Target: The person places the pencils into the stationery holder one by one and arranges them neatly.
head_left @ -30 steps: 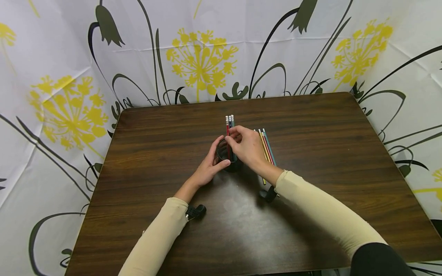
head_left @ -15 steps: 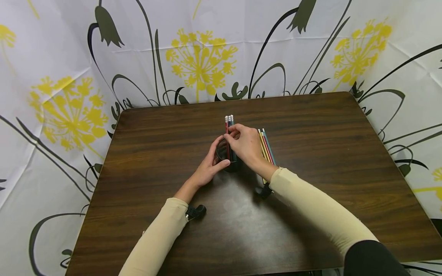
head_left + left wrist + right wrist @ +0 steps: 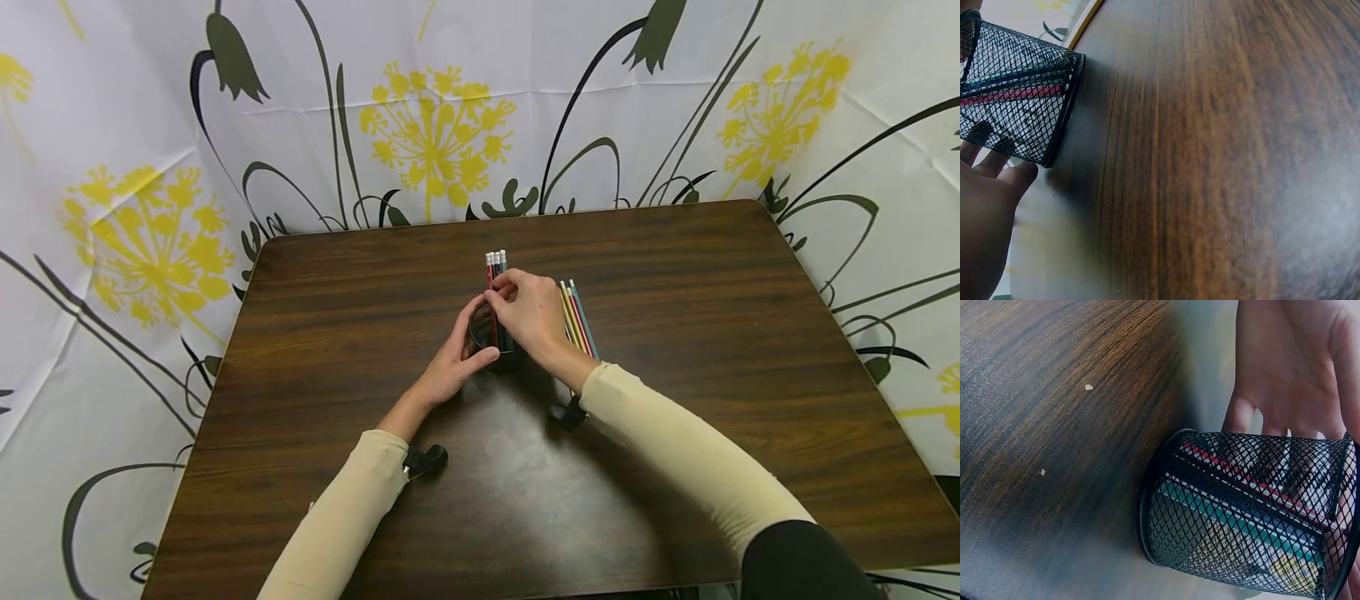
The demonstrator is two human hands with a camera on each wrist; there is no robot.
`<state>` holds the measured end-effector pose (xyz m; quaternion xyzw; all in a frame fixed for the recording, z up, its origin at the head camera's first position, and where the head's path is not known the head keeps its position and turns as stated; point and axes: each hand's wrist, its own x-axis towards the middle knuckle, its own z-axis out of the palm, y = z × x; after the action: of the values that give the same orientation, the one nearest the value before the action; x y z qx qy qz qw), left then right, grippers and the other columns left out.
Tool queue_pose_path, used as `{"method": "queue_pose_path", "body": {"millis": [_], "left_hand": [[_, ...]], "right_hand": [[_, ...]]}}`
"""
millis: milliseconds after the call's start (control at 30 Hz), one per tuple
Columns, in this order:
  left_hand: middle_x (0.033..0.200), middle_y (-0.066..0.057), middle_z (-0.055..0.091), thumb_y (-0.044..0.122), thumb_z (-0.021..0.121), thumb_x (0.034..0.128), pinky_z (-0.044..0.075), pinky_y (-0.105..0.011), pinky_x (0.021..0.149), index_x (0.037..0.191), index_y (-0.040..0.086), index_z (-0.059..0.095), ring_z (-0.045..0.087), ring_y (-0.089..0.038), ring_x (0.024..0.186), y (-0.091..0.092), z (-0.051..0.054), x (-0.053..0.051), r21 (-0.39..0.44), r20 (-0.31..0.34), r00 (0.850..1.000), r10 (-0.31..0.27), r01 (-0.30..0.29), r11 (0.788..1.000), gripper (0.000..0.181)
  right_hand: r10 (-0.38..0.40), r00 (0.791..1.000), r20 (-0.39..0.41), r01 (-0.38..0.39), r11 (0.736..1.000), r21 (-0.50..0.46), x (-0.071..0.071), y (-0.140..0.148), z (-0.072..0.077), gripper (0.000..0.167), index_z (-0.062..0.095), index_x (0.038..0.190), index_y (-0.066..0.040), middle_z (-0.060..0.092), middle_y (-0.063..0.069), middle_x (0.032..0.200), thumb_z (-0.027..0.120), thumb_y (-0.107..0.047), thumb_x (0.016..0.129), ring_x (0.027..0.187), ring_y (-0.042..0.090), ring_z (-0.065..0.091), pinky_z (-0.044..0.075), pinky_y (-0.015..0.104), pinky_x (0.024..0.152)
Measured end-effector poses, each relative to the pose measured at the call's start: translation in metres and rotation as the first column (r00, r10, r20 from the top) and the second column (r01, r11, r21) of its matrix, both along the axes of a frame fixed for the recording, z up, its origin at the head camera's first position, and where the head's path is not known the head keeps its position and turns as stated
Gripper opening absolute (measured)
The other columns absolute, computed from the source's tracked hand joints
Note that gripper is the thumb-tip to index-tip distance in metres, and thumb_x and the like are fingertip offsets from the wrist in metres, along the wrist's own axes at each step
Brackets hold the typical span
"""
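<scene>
A black mesh pencil cup (image 3: 1210,544) stands upright on the table, and my left hand (image 3: 447,367) holds it from the left, thumb at the near side. The fingers of that hand lie along the mesh in the right wrist view. Several pencils (image 3: 496,265) stand in the cup with white eraser ends up; red, dark and green shafts (image 3: 1241,525) show through the mesh. Over the rim, my right hand (image 3: 536,315) pinches a red pencil (image 3: 490,271) between thumb and fingers. The fingertips are partly hidden behind the hand.
Several more pencils (image 3: 576,315), yellow, red and blue, lie side by side on the dark wooden table (image 3: 712,333), just right of the right hand and partly under its wrist. A flower-patterned white cloth (image 3: 562,75) hangs behind the table.
My right hand has shifted slightly left, and the red pencil's eraser end has moved left with it, apart from the others. The left hand and cup have stayed put.
</scene>
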<state>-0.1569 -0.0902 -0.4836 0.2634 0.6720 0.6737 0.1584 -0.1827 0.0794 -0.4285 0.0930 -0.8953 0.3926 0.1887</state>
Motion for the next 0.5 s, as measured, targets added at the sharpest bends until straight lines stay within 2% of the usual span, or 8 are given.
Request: {"method": "queue_pose_path", "body": {"millis": [167,300,400,500], "left_hand": [[0.154,-0.022,0.024,-0.005,0.054,0.0970,0.044,-0.038,0.101,0.157,0.011,0.006,0.036,-0.043,0.135,0.001,0.017,0.006,-0.007,0.015,1.000,-0.008,0.008,1.000,0.078],[0.154,-0.024,0.024,-0.005,0.053,0.0970,0.040,-0.049,0.104,0.156,0.009,0.006,0.035,-0.043,0.135,0.001,0.021,0.008,-0.011,0.019,1.000,-0.001,0.001,1.000,0.077],[0.154,-0.025,0.022,-0.006,0.054,0.0965,0.032,-0.060,0.106,0.156,0.006,0.007,0.031,-0.044,0.137,0.001,0.021,0.008,0.005,0.008,1.000,0.004,-0.004,1.000,0.077],[0.154,-0.027,0.021,-0.006,0.054,0.0961,0.027,-0.064,0.106,0.156,0.005,0.007,0.028,-0.044,0.139,0.002,0.021,0.007,0.020,0.005,1.000,0.002,-0.002,1.000,0.077]], "right_hand": [[0.025,1.000,-0.012,-0.025,1.000,-0.012,0.001,0.003,-0.001,0.012,0.074,0.090,-0.009,0.071,0.000,0.077,0.079,-0.019,0.084,0.065,0.011,0.064,0.051,0.028,0.062],[0.042,0.998,-0.045,-0.045,0.996,-0.077,0.002,0.010,0.001,0.012,0.074,0.087,-0.009,0.071,0.000,0.077,0.079,-0.019,0.085,0.065,0.011,0.064,0.053,0.028,0.062],[-0.024,0.998,-0.062,0.016,0.991,-0.130,0.000,0.020,0.004,0.014,0.074,0.087,-0.010,0.070,-0.001,0.075,0.076,-0.025,0.087,0.064,0.010,0.063,0.051,0.029,0.060],[-0.137,0.990,-0.032,0.131,0.980,-0.147,-0.006,0.038,0.003,0.019,0.074,0.087,-0.013,0.068,-0.003,0.073,0.072,-0.032,0.090,0.062,0.012,0.060,0.046,0.031,0.058]]}}
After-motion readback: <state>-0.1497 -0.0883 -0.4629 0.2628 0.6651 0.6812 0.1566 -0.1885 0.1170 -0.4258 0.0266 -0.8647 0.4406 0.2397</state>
